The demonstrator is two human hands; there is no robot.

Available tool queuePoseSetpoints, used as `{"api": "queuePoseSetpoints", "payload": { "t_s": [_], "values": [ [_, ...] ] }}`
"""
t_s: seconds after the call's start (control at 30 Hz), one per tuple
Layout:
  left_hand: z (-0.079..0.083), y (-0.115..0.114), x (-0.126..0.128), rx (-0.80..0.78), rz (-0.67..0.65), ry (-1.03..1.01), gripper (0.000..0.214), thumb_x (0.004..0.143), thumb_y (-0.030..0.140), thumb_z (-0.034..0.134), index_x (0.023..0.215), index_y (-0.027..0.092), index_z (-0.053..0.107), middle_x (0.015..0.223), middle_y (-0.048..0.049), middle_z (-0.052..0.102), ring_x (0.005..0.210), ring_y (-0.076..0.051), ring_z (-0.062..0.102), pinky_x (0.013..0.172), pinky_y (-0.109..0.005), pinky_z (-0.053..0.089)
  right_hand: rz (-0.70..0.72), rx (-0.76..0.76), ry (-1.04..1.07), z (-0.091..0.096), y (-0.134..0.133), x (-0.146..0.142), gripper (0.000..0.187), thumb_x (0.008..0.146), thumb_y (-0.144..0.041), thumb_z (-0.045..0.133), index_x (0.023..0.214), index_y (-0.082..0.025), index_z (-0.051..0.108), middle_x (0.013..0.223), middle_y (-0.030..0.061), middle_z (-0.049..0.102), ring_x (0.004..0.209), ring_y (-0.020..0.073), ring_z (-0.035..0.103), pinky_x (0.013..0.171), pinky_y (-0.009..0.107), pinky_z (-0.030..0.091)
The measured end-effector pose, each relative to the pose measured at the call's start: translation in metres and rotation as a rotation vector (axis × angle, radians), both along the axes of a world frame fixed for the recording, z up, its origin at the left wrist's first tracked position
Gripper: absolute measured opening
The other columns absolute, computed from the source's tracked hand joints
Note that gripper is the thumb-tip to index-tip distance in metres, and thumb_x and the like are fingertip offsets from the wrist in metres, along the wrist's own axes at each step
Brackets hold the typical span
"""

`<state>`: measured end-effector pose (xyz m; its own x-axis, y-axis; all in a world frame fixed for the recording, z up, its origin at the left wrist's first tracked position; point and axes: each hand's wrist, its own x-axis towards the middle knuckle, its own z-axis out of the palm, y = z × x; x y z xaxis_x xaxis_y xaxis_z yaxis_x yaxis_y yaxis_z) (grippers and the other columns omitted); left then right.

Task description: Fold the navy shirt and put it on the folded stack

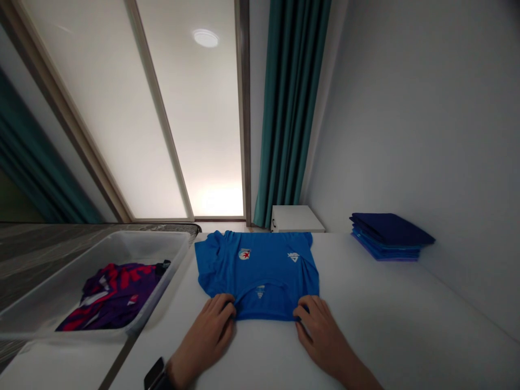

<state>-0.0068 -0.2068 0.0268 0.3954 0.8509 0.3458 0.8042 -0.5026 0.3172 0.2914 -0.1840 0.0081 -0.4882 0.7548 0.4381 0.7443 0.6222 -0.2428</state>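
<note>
A blue T-shirt (266, 271) lies on the white table (260, 357), its collar toward me and its front, with two small logos, facing up. My left hand (216, 324) pinches the shirt at the left end of its near edge. At the right end of that edge, the fingers of my right hand (314, 330) are closed on the fabric too. The left sleeve spreads out to the side, while the right one looks tucked in against the body. A dark watch sits on my left wrist.
To the left, a translucent plastic bin (152, 244) holds purple and red clothing (117, 292). A stack of folded dark blue and blue garments (390, 233) rests at the right, near the wall. Beyond the table stand a white cabinet (296, 218) and a teal curtain (290, 119).
</note>
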Motion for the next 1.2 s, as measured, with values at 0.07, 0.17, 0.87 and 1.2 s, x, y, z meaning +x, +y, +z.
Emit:
{"api": "queuePoseSetpoints", "payload": {
  "t_s": [0.07, 0.17, 0.87, 1.2],
  "values": [
    [0.000, -0.001, 0.001, 0.008, -0.003, 0.001, 0.017, 0.086, 0.010, 0.043, 0.089, 0.021, 0.056, 0.106, -0.0078, 0.060, 0.094, -0.021, 0.059, 0.084, -0.037, 0.050, 0.016, -0.003, 0.004, 0.000, -0.003, 0.002, 0.020, 0.078, -0.006, 0.047, 0.087, -0.022, 0.054, 0.097, 0.0076, 0.057, 0.092, 0.0235, 0.054, 0.082, 0.040, 0.046],
    [0.001, -0.005, 0.003, 0.019, -0.021, 0.016, 0.017, 0.088, 0.010, 0.043, 0.090, 0.021, 0.056, 0.109, -0.0082, 0.060, 0.097, -0.021, 0.058, 0.087, -0.038, 0.050, 0.009, 0.010, 0.004, -0.003, -0.006, 0.006, 0.020, 0.079, -0.006, 0.046, 0.087, -0.023, 0.052, 0.100, 0.0083, 0.056, 0.094, 0.0240, 0.056, 0.082, 0.041, 0.049],
    [-0.019, -0.014, 0.007, 0.079, 0.132, 0.059, 0.037, 0.090, 0.026, 0.051, 0.126, 0.025, 0.057, 0.117, -0.0097, 0.064, 0.104, -0.026, 0.062, 0.089, -0.042, 0.054, -0.008, -0.073, 0.005, -0.019, -0.008, 0.029, 0.019, 0.092, -0.016, 0.047, 0.103, -0.027, 0.058, 0.112, 0.0058, 0.063, 0.106, 0.0222, 0.058, 0.091, 0.040, 0.046],
    [-0.036, -0.029, 0.000, 0.163, 0.116, 0.196, 0.043, 0.092, 0.035, 0.051, 0.134, 0.029, 0.052, 0.133, -0.0076, 0.059, 0.118, -0.026, 0.058, 0.095, -0.040, 0.054, 0.022, -0.102, 0.000, -0.017, -0.012, 0.032, 0.016, 0.092, -0.014, 0.047, 0.089, -0.025, 0.057, 0.113, 0.0045, 0.065, 0.107, 0.0219, 0.058, 0.092, 0.040, 0.044]
  ]
}}
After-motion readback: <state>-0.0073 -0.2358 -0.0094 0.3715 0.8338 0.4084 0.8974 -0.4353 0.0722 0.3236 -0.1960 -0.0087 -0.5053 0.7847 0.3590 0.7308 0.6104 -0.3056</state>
